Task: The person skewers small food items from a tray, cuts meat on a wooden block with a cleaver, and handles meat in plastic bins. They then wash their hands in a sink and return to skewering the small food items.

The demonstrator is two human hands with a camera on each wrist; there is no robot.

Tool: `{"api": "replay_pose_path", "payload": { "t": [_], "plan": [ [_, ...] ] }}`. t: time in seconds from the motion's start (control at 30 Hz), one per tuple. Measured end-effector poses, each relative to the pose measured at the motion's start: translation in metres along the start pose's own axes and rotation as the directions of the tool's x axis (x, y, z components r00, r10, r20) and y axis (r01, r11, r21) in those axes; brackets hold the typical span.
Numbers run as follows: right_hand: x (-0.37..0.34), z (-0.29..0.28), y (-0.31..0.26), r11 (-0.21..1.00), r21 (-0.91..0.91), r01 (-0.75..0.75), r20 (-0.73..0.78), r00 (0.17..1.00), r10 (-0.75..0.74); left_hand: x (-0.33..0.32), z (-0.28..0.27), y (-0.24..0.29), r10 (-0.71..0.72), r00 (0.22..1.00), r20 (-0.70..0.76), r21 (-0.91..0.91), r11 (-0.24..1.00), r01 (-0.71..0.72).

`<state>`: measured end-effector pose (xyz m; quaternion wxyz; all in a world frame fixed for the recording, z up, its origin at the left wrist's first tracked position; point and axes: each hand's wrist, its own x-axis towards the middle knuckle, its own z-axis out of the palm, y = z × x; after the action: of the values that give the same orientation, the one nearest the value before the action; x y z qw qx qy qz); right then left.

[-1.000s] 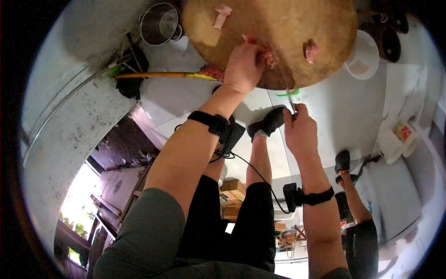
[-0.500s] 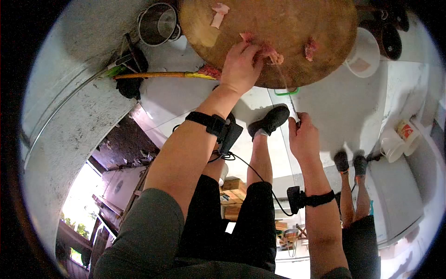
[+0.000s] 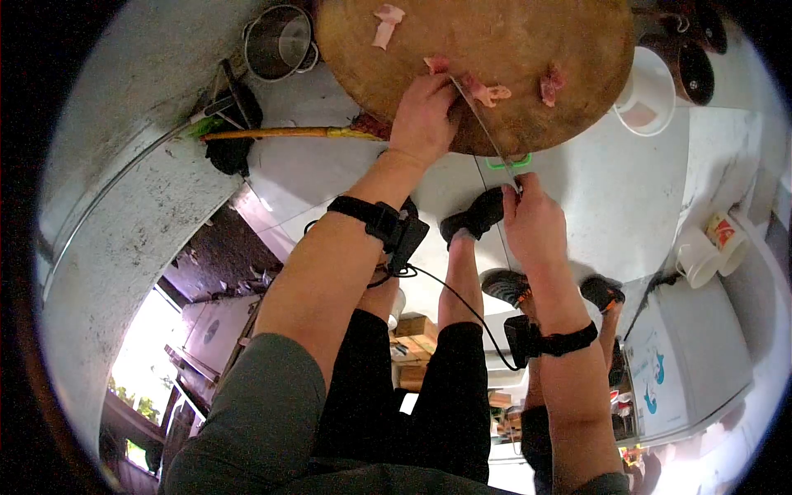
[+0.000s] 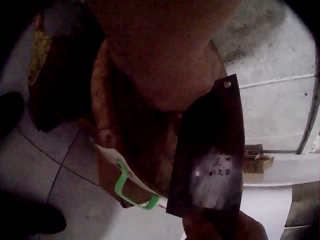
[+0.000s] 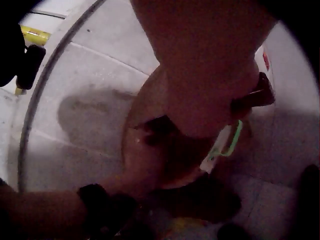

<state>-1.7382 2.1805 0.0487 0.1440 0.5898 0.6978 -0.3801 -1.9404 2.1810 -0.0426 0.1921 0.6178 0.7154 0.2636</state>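
On the round wooden board (image 3: 346, 49), the left hand (image 3: 422, 120) holds a strip of red and pale meat (image 3: 492, 94) under curled fingers. A cleaver (image 3: 487, 128) lies edge-on across the strip, its tip beside the left fingers. Beyond the board's near edge, the right hand (image 3: 535, 227) grips its handle. The left wrist view shows the broad blade (image 4: 215, 155) upright, with the right hand (image 4: 225, 229) below it; the left fingertips are hidden there. The right wrist view is dark. A pale meat piece (image 3: 386, 25) and a red one (image 3: 551, 85) lie apart.
A metal pot (image 3: 280, 43) stands left of the board and a white bucket (image 3: 646, 95) right of it. A green handle (image 3: 509, 162) sits below the near edge. A broom handle (image 3: 272, 133) lies at left. Another person's shoes (image 3: 602, 290) are at lower right.
From below the board, the right hand has risen slightly with the cleaver, whose blade now reaches across the meat by the left fingers. The other person's feet have shifted left.
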Motion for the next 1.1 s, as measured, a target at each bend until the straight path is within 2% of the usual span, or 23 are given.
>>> {"api": "replay_pose_path", "payload": {
  "t": [0.07,0.1,0.17,0.27,0.4,0.47,0.6,0.67,0.7,0.77,0.9,0.97,1.03,1.1],
  "plan": [
    [-0.001,-0.001,0.000,0.999,0.015,0.030,-0.014,0.999,-0.030,0.003,-0.004,0.004,-0.025,0.999,0.036,-0.037,0.999,0.027],
    [-0.001,-0.002,-0.001,1.000,0.003,-0.021,0.020,1.000,0.020,0.003,-0.004,0.005,-0.027,0.999,0.035,-0.039,0.999,0.028],
    [-0.003,-0.005,-0.007,0.997,-0.033,-0.075,0.073,0.994,0.077,0.005,-0.001,0.006,0.048,0.998,-0.039,-0.005,0.999,-0.048],
    [0.003,-0.003,-0.009,0.997,-0.007,-0.071,0.111,0.991,0.071,0.008,-0.003,0.004,0.070,0.998,-0.004,-0.060,0.996,-0.070],
    [0.008,0.006,-0.018,0.994,-0.018,-0.108,0.118,0.987,0.109,0.009,0.004,-0.005,0.069,0.997,0.038,-0.149,0.987,-0.063],
    [0.017,0.014,-0.023,0.989,0.082,-0.123,0.061,0.991,0.118,0.008,0.010,-0.011,0.121,0.993,0.005,-0.214,0.970,-0.117],
    [0.050,0.019,-0.045,0.992,0.009,-0.122,0.047,0.991,0.122,0.000,0.022,-0.016,0.219,0.975,0.040,-0.129,0.969,-0.212],
    [0.051,0.015,-0.046,0.993,0.061,-0.102,0.026,0.995,0.101,-0.007,0.012,-0.002,0.166,0.985,0.050,-0.080,0.984,-0.161],
    [0.047,0.011,-0.045,0.993,0.055,-0.106,0.025,0.994,0.105,-0.007,0.013,0.001,0.164,0.985,0.048,-0.087,0.983,-0.160],
    [0.043,0.004,-0.043,0.991,0.076,-0.108,0.038,0.994,0.105,-0.004,0.015,0.000,0.075,0.995,0.066,-0.161,0.985,-0.064],
    [0.017,0.012,-0.010,0.989,0.085,-0.119,0.043,0.992,0.115,-0.009,0.005,0.007,-0.006,0.999,0.044,-0.097,0.995,0.011],
    [0.011,0.008,-0.011,0.981,0.129,-0.143,0.021,0.990,0.141,-0.016,0.002,0.009,-0.042,0.996,-0.076,-0.151,0.988,0.030],
    [0.006,-0.002,-0.018,0.966,0.199,-0.165,0.004,0.986,0.167,-0.023,-0.004,0.004,-0.056,0.997,-0.049,-0.155,0.987,0.048],
    [0.002,0.000,-0.019,0.972,0.172,-0.158,0.044,0.987,0.153,-0.027,-0.006,0.000,-0.067,0.998,-0.019,-0.159,0.985,0.064]
  ]
}}
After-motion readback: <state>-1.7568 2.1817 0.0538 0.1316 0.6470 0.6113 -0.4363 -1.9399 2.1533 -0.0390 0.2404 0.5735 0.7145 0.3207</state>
